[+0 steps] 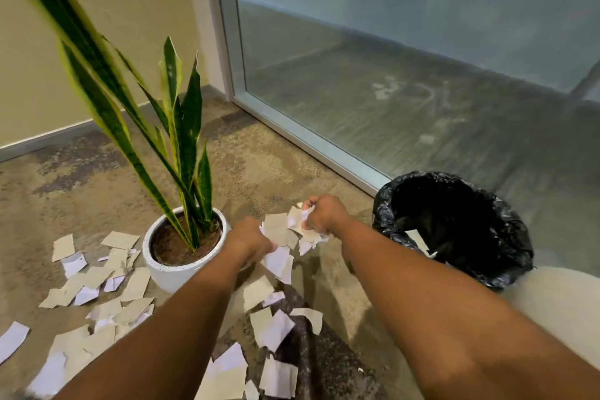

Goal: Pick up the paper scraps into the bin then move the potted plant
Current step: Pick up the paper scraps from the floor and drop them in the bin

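Carpeted floor (292, 153), one potted plant (185, 237), one bin (454, 227), two hands' fingers around paper scraps (282, 230).

White pot (168, 273); snake plant leaves (185, 127) dark green, yellow edges; paper scraps (97, 282) white and beige; black bin liner (506, 237); mottled beige-brown carpet (81, 178).

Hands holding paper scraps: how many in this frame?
2. The left hand grips scraps just right of the white plant pot; the right hand grips a bunch nearer the black-lined bin. Many more scraps lie on the carpet.
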A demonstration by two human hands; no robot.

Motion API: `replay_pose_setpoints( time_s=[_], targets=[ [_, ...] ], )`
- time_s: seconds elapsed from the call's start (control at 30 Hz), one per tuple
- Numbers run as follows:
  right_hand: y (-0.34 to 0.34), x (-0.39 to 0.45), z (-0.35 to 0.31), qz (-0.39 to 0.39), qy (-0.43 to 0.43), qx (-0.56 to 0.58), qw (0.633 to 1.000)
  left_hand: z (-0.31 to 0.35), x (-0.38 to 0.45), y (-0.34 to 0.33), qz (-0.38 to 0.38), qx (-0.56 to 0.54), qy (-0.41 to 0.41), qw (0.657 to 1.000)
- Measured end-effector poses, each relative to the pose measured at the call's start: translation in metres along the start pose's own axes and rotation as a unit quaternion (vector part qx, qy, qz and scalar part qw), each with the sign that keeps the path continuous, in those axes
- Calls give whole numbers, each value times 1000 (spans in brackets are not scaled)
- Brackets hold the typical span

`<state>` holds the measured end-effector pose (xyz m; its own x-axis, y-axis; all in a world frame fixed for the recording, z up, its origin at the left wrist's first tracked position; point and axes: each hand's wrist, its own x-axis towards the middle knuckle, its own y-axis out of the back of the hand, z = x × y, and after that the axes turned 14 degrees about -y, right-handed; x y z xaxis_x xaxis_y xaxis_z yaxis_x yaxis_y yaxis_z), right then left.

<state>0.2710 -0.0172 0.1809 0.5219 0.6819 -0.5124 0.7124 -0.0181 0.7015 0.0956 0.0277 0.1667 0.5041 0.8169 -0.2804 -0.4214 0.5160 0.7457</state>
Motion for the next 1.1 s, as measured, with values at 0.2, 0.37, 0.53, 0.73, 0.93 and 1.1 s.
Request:
replay_pose_setpoints(
  time_s=[0.2, 0.37, 0.53, 0.73, 0.93, 1.1],
  targets=[
    [57, -9, -8, 66, 7, 57, 996, 53, 6, 33, 26, -22, -43, 998],
    [111, -21, 2, 125, 11, 141, 982, 108, 14, 47, 39, -10, -79, 996],
    [159, -32, 32, 181, 8, 222, 958, 166, 20, 49, 72, 6, -134, 988],
    [196, -31, 76, 219, -35, 304, 927, 228, 30, 16, 91, -16, -197, 976],
    [200, -24, 123, 224, -89, 248, 938, 260, 43, -44, 81, -9, -225, 971],
    [183, -17, 155, 193, -134, 122, 964, 253, 47, -89, 14, 22, -251, 968]
  ],
)
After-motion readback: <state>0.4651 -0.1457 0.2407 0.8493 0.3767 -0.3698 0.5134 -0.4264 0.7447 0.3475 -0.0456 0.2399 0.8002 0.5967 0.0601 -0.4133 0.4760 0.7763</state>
